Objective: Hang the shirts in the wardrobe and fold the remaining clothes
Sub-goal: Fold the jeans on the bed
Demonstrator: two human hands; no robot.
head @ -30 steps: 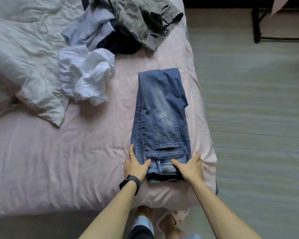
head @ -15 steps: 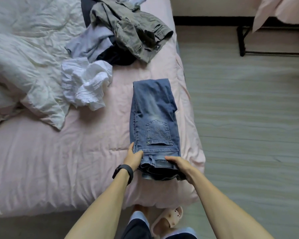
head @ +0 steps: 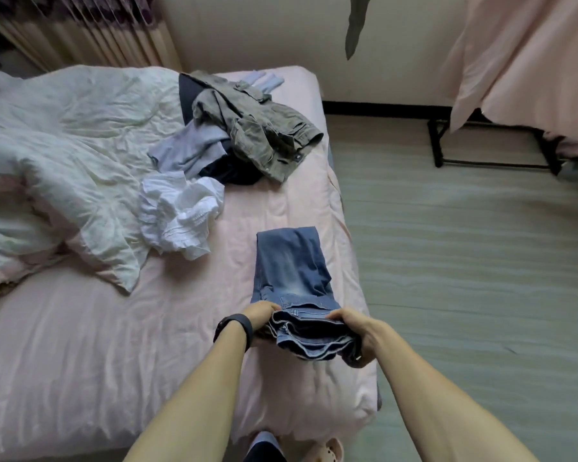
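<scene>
Gripping the folded jeans point(head: 292, 268) by the waistband end, both hands work at about 6 o'clock of the view, close to the 3 o'clock edge of the pink bed sheet point(head: 114, 345). The left hand point(head: 263, 315) has its fingers curled round the waistband's 9 o'clock corner, and a black wristband point(head: 233, 329) circles that wrist. The right hand point(head: 356, 330) clasps the 3 o'clock corner, thumb on top and fingers tucked under the layered denim. That near end is raised off the sheet and shows its stacked edges — the far end of the jeans lies flat on the sheet, pointing to 12 o'clock.

From the jeans, a crumpled white blouse point(head: 181, 215) lies at 10 o'clock, apart from them. Farther off at 12 o'clock sits a heap: an olive garment point(head: 261, 131) on top, a pale blue garment point(head: 191, 150) under its 8 o'clock side, and a dark garment point(head: 237, 173) showing beneath both. The blouse touches the heap's near edge. A rumpled white duvet point(head: 64, 145) fills the bed's 9 o'clock half.

At 3 o'clock is grey-green floor point(head: 464, 261). At 2 o'clock a black frame point(head: 488, 163) stands on it, draped with pink cloth point(head: 531, 61). A pale slipper point(head: 332, 449) shows at the bottom edge — 6 o'clock.
</scene>
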